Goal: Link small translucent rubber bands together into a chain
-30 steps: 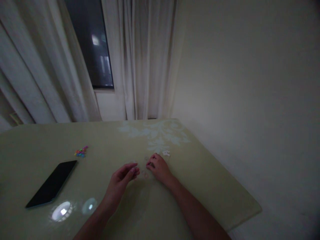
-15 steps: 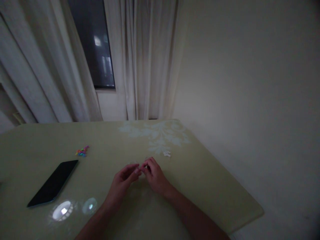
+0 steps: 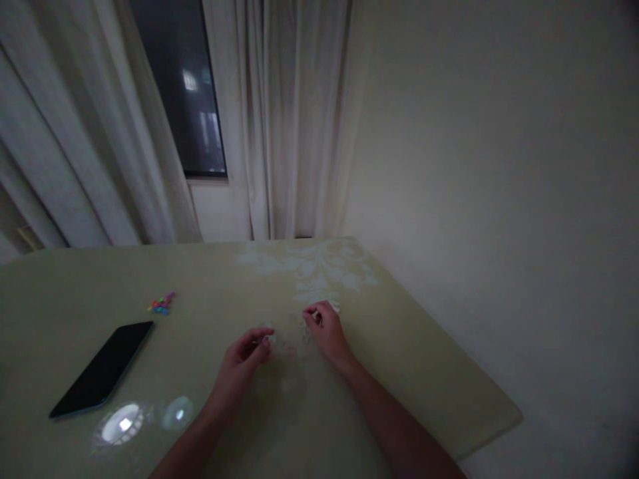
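Currently I judge this as fine fingertip handling: the left hand [image 3: 235, 368] pinches a small clear piece [image 3: 270, 339], while the right hand [image 3: 330, 338] curls beside the white pieces [image 3: 336, 307], and I cannot tell whether it grips anything. Faint clear rings [image 3: 289, 348] lie on the worktop [image 3: 424, 366] between the hands. Any move from here calls for a light, exact touch.

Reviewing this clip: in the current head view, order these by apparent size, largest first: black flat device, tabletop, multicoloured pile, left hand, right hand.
1. Tabletop
2. Black flat device
3. Left hand and right hand: too alike to rank
4. Multicoloured pile
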`<act>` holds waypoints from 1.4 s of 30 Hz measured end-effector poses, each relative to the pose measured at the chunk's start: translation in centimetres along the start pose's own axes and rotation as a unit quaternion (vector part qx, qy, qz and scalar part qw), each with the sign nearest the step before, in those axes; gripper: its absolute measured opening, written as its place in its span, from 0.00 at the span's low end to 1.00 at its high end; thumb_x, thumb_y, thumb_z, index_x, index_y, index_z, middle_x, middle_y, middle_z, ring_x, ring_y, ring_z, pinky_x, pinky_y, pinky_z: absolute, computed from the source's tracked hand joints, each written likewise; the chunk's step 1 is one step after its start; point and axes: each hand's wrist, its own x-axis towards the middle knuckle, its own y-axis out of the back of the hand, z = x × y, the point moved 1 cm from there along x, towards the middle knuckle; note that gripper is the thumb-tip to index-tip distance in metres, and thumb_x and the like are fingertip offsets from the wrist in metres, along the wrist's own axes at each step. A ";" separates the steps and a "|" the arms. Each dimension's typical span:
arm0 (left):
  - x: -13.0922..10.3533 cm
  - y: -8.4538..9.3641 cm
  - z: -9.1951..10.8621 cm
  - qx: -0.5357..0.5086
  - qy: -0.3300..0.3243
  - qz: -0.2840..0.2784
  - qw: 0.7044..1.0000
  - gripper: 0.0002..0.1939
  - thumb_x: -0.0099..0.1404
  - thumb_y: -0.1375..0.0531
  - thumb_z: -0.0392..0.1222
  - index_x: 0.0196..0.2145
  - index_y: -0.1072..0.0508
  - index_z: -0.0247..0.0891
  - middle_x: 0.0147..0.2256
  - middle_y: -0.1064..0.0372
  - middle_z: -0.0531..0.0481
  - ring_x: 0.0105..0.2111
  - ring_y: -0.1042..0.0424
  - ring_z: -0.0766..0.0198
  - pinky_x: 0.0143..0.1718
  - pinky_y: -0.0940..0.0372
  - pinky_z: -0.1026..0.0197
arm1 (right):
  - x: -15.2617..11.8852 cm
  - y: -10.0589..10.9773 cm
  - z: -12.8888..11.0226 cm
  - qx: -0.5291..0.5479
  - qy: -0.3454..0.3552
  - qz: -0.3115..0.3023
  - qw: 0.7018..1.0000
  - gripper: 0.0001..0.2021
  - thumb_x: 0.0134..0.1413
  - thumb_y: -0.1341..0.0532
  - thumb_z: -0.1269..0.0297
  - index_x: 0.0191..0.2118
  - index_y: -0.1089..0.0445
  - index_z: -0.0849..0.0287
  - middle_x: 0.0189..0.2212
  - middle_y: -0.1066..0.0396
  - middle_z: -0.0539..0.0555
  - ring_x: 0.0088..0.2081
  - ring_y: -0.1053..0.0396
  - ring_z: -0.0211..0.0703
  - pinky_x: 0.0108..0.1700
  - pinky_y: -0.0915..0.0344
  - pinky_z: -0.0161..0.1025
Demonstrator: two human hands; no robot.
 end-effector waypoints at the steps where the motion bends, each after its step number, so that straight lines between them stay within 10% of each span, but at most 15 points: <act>1: 0.0 0.0 0.0 0.004 0.000 0.002 1.000 0.25 0.54 0.28 0.61 0.42 0.18 0.40 0.33 0.24 0.50 0.33 0.26 0.60 0.36 0.30 0.62 | 0.3 0.2 0.6 -0.024 -0.007 -0.003 1.000 0.02 0.61 0.37 0.71 0.37 0.26 0.59 0.37 0.30 0.52 0.32 0.34 0.39 0.39 0.36 0.36; 21: -0.3 -0.1 0.5 -0.035 0.013 -0.002 0.999 0.25 0.52 0.25 0.58 0.41 0.20 0.40 0.34 0.23 0.50 0.35 0.21 0.57 0.41 0.25 0.58 | 0.0 -1.9 2.9 -0.335 0.055 -0.131 0.932 0.05 0.68 0.40 0.70 0.40 0.26 0.59 0.44 0.29 0.60 0.47 0.31 0.52 0.50 0.35 0.46; 42: 0.0 0.0 -0.4 -0.049 0.014 -0.018 0.999 0.24 0.55 0.27 0.59 0.43 0.18 0.39 0.40 0.18 0.44 0.39 0.18 0.54 0.43 0.23 0.57 | 0.1 -1.6 2.4 -0.344 0.072 -0.137 0.926 0.06 0.67 0.40 0.71 0.42 0.25 0.61 0.45 0.29 0.62 0.49 0.33 0.55 0.51 0.36 0.49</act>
